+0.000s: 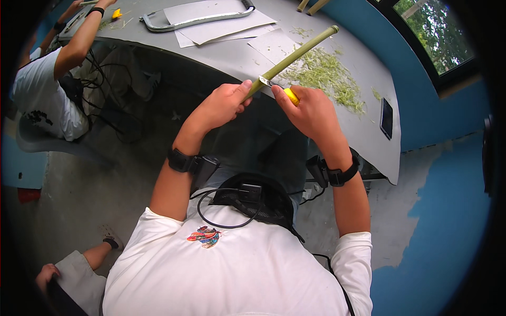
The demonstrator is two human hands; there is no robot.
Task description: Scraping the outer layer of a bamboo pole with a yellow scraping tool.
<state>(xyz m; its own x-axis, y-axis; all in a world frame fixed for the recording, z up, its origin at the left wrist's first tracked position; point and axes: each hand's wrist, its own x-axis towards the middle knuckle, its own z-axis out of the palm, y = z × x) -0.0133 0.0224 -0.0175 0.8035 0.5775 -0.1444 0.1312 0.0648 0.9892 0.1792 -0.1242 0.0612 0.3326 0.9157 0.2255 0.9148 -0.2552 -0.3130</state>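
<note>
White cotton comes first, the wearer's shirt [226, 263], with bare forearms reaching forward from its sleeves and a black strap [181, 160] on each wrist. Beyond the straps, the left hand [224, 107] has its grip closed around the lower part of a green bamboo stick [298, 55], while the right hand [315, 110] grips the yellow handle of a small knife [290, 96]. Its blade [265, 80] lies at the stick, just beside the left thumb. That nearness is, I judge, the main danger: a slip on the smooth rind, or a push from too loose a hold, could nick the thumb or roll the stick. Both elbows are bent and the hands meet in front of the body, left palm turned inward with its thumb along the stick, right knuckles up. The stick slants away to the right, its far end above the grey bench [371, 134]. Pale green shavings [327, 68] lie under and beside it, with a dark phone [386, 118] near the right edge. Farther off, a metal saw frame [197, 23] rests across white paper [224, 34], and another person [39, 87] sits at the left.
</note>
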